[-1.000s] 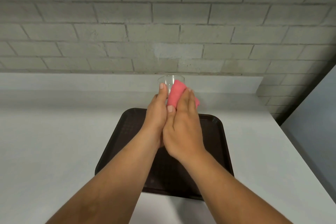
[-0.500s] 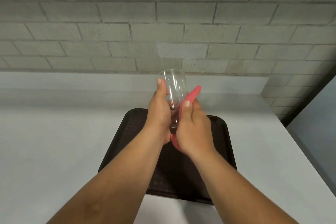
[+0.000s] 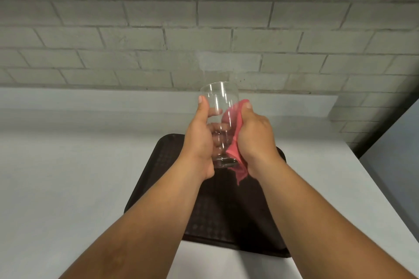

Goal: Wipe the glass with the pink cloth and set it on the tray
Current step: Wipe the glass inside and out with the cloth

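A clear tall glass (image 3: pixel 219 99) is held upright in the air above the dark brown tray (image 3: pixel 226 215). My left hand (image 3: pixel 200 140) grips its left side, thumb up along the wall. My right hand (image 3: pixel 255 138) presses the pink cloth (image 3: pixel 234 142) against the glass's right side, with a corner of the cloth hanging below the base. The lower part of the glass is partly hidden by my fingers.
The tray lies on a white counter (image 3: pixel 68 176) that runs to a grey block wall (image 3: pixel 204 29). The counter's right edge (image 3: pixel 385 188) drops off beside a grey panel.
The cloth has slid from covering the glass's top down its right side, so the upper glass now shows. Both hands have moved slightly apart.
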Available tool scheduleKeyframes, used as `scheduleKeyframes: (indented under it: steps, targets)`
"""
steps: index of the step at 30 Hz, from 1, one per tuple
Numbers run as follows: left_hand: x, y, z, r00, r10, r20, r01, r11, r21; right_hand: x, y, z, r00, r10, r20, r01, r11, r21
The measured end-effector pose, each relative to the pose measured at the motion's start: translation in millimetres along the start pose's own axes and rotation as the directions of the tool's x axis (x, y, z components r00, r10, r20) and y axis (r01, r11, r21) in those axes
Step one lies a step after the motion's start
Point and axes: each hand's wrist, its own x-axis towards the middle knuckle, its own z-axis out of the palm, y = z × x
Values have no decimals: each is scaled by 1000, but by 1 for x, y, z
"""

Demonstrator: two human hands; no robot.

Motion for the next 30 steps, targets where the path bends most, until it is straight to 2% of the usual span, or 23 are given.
scheduleKeyframes:
  steps: [2,5,9,11,13,16,18,19,23,25,30]
  targets:
    - [3,3,-1,999,-22,-49,22,1000,3,-11,12,5,997,-81,8,82,993,-87]
    - [4,5,1,995,-19,-98,24,999,44,-26,24,14,967,-249,54,254,925,-282]
    - [1,6,5,996,-21,-83,26,997,69,-27,19,19,935,-345,83,345,829,-441]
    - [-2,6,5,999,-33,-29,36,995,89,-18,8,17,923,-382,40,362,832,-422]
    - [1,1,2,1000,-16,20,14,994,108,-5,-2,12,934,-358,-1,334,872,-358]
    - [1,-4,-1,997,13,82,-19,997,74,11,-5,3,986,-164,-13,161,976,-145]
    - [-2,-3,1,994,9,108,-18,997,81,16,-2,-2,999,-30,16,30,1000,-4]
    - [-2,-4,2,996,11,89,-19,996,90,16,0,-1,1000,-16,17,16,1000,11]
    - [6,-8,2,994,105,27,-108,966,235,17,6,1,990,-119,-69,111,988,-111]
    - [10,-9,0,995,94,26,-97,953,288,16,10,1,973,-204,-110,183,968,-171]
    - [5,-10,10,999,33,-32,-26,979,201,11,12,9,934,-352,-68,318,901,-297]
